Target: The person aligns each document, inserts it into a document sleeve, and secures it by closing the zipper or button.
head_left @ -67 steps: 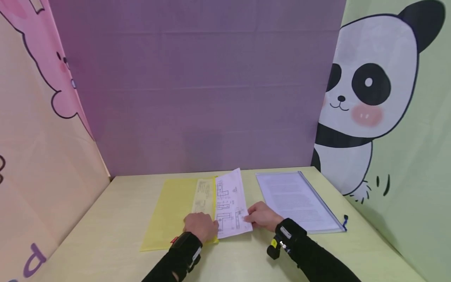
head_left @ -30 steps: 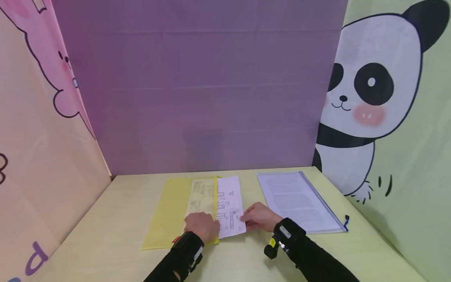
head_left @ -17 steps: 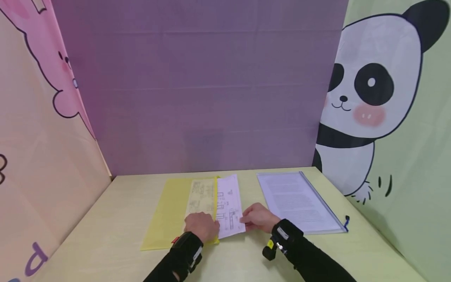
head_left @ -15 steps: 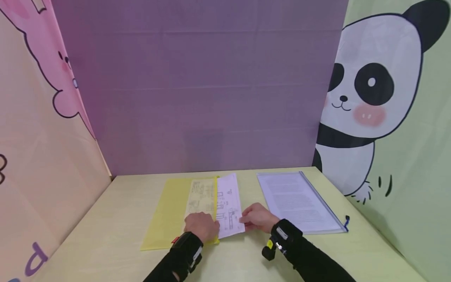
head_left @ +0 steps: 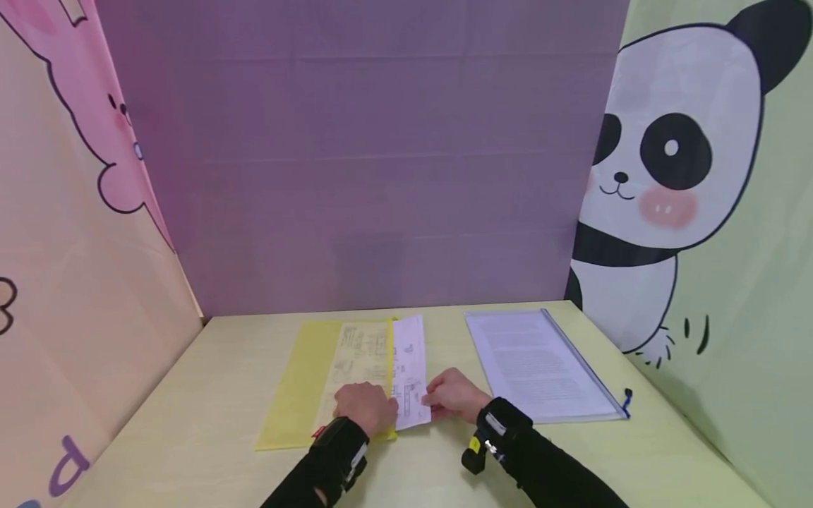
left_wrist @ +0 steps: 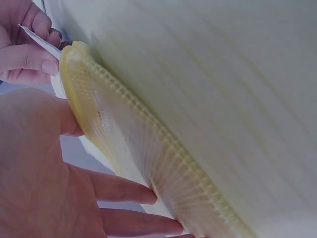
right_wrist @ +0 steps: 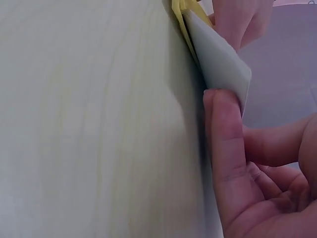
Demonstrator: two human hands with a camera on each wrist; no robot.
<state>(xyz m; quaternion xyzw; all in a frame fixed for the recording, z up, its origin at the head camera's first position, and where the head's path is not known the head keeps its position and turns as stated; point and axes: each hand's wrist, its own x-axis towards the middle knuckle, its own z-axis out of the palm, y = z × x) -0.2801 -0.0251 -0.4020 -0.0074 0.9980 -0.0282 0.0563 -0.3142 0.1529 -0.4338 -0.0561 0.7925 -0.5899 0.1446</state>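
A yellow see-through zip file bag [head_left: 293, 395] lies flat on the table, its opening facing right. Printed paper sheets [head_left: 409, 367] are partly inside it, showing through the yellow film, with a narrow strip sticking out on the right. My left hand [head_left: 365, 409] holds the bag's near right corner, the thumb at the yellow edge [left_wrist: 74, 94] and the fingers spread against the film. With thumb and fingertips my right hand [head_left: 456, 395] pinches the sheets' near right corner. The right wrist view has the paper stack [right_wrist: 218, 57] slanting up from the bag's mouth.
A clear zip file bag [head_left: 540, 367] with printed pages lies on the right of the table [head_left: 190, 423], a dark blue pull tab [head_left: 627, 401] at its near corner. A purple panel [head_left: 381, 176] stands behind the table, with cartoon-printed cloths at both sides.
My right hand has moved left with the sheets, which sit deeper in the yellow bag. The strip outside is narrower and straighter. My left hand has stayed at the bag's corner.
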